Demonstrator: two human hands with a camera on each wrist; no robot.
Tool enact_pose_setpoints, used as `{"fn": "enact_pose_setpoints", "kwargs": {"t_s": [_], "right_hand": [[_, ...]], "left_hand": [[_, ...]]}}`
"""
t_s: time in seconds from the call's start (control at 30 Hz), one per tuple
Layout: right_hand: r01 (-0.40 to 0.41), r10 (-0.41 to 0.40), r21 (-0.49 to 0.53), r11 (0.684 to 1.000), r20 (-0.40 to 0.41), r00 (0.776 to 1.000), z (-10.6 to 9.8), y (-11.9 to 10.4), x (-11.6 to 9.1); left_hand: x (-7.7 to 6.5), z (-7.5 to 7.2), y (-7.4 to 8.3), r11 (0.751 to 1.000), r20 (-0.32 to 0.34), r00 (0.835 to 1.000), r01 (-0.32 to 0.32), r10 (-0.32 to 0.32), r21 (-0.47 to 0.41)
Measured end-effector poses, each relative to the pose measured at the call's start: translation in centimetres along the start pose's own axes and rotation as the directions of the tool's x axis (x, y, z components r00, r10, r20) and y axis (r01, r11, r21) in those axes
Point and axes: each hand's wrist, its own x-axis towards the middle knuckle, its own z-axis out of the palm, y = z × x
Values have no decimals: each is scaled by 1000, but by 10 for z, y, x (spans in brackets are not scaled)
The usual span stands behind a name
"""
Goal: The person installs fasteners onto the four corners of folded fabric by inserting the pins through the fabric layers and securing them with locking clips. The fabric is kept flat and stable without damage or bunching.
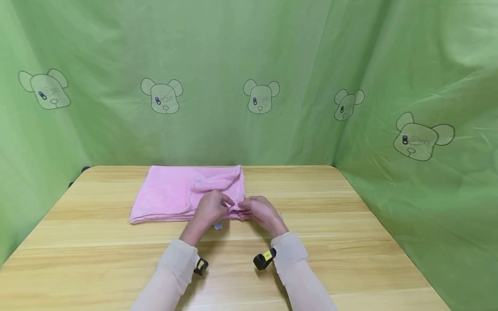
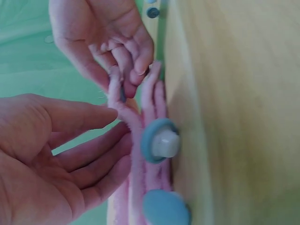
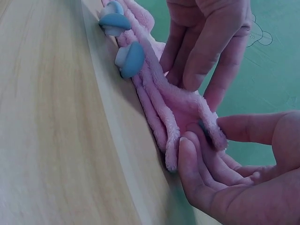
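Note:
A folded pink plush blanket [image 1: 163, 190] lies in layers at the back of the table. My left hand [image 1: 212, 209] pinches the top layer near its front right corner, fingertips at the edge in the left wrist view. Beside it, my right hand [image 1: 261, 211] grips that corner between thumb and fingers, facing the left hand. A small blue-grey piece [image 3: 202, 125] shows between the right fingers at the cloth, mostly hidden. Blue mushroom-shaped clips [image 3: 131, 60] with pale stems lie along the blanket's front edge, one clip [image 1: 218, 226] just below my left hand.
Another blue clip [image 1: 281, 217] shows just beyond my right wrist. The wooden table [image 1: 350, 259] stretches in front and to both sides. Green curtains [image 1: 210, 129] printed with bear heads hang behind the table and along its sides.

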Motion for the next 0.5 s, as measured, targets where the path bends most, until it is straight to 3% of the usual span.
{"fn": "enact_pose_setpoints", "kwargs": {"t_s": [0.17,0.5], "right_hand": [[0,0,7,1000,-24,1000,0,-1,1],[-10,11,20,1000,-37,999,0,-1,0]], "left_hand": [[-3,-8,3,995,37,994,102,-101,-19],[-16,-19,13,984,168,981,68,-96,166]]}}
